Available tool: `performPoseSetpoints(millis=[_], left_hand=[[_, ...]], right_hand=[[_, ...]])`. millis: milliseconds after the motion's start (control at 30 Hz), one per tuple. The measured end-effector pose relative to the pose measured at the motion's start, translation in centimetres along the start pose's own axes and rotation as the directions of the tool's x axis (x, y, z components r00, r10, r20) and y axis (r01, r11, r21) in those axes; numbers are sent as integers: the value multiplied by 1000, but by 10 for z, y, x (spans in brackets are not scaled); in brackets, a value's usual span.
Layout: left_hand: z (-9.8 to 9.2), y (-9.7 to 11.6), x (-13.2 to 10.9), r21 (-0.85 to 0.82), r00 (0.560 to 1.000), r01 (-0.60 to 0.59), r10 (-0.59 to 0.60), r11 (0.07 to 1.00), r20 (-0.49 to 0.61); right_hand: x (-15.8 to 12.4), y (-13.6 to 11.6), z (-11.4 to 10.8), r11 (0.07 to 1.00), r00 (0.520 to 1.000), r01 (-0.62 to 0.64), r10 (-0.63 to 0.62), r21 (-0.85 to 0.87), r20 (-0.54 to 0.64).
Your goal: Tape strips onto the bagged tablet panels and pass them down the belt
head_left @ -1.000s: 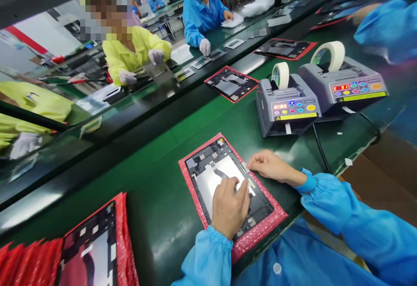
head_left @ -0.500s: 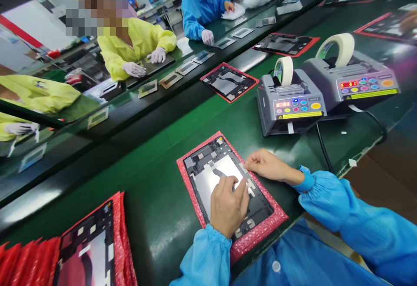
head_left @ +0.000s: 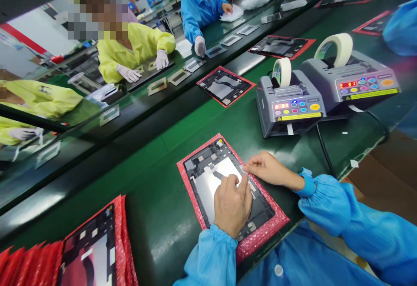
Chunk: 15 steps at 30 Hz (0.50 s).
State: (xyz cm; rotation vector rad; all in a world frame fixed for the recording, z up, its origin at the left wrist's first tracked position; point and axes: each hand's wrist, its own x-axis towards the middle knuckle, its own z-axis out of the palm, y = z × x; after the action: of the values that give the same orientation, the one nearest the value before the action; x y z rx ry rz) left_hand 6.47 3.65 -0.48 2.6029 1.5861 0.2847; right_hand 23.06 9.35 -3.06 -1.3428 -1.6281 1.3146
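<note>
Pressing on a flat silver sheet (head_left: 208,190) inside a black rectangular tablet back frame (head_left: 262,210), the bare left hand (head_left: 231,207) sits partly open, its fingertips (head_left: 243,182) on the sheet, with nothing visibly held. The bare right hand (head_left: 269,168) comes in from the side, thumb and index nearly closed at a small pale tab (head_left: 243,168) on the frame's inner edge; probably pinching it, though the angle makes that hard to tell. The frame lies on a red bubble-wrap sleeve (head_left: 190,194) on a glossy green workbench (head_left: 156,216), well short of a grey tape dispenser (head_left: 288,108).

Risks: bare skin could smear the silver sheet. Pulling the tab at an angle could tear it or lift the sheet. Uneven sideways pressure could skid the sleeve on the glossy bench.
</note>
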Motion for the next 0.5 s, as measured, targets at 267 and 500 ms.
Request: performPoseSetpoints(millis=[267,500], left_hand=[[5,1,-3,7,1000,11,-11,1000,-26],[5,2,-3,18,999,18,-17,1000,-41]], right_hand=[[11,2,-4,999,999,-29,29,-18,27],[15,1,0,1000,1000,-6,6,29,29]])
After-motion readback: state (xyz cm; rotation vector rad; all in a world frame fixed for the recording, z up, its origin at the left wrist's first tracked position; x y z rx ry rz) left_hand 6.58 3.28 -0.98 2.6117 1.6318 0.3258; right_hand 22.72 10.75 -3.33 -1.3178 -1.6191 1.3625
